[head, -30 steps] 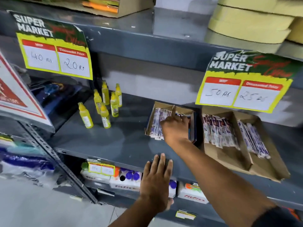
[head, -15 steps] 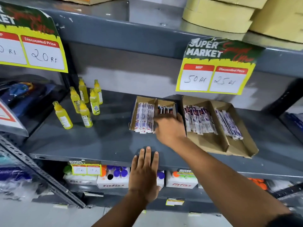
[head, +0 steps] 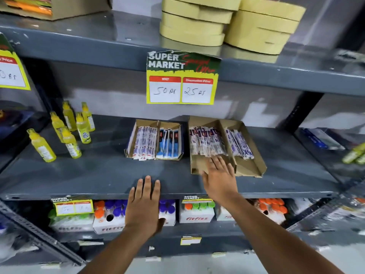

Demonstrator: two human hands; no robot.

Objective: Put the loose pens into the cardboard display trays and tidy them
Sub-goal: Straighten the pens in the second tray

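Two cardboard display trays stand side by side on the grey middle shelf. The left tray holds white wrapped pens in one compartment and blue-packed pens in the other. The larger right tray holds purple-and-white wrapped pens on its left and a smaller bundle on its right. My right hand is spread flat, fingers apart, over the front of the right tray's left compartment, holding nothing. My left hand lies flat on the shelf's front edge, empty.
Several yellow bottles stand at the shelf's left. A yellow price sign hangs from the shelf above, where round tan boxes are stacked. White boxes of coloured-cap bottles fill the shelf below. A dark upright post stands at right.
My right hand left the left tray and moved right and nearer, onto the front of the right tray. My left hand stayed on the shelf edge. The view shifted rightward.
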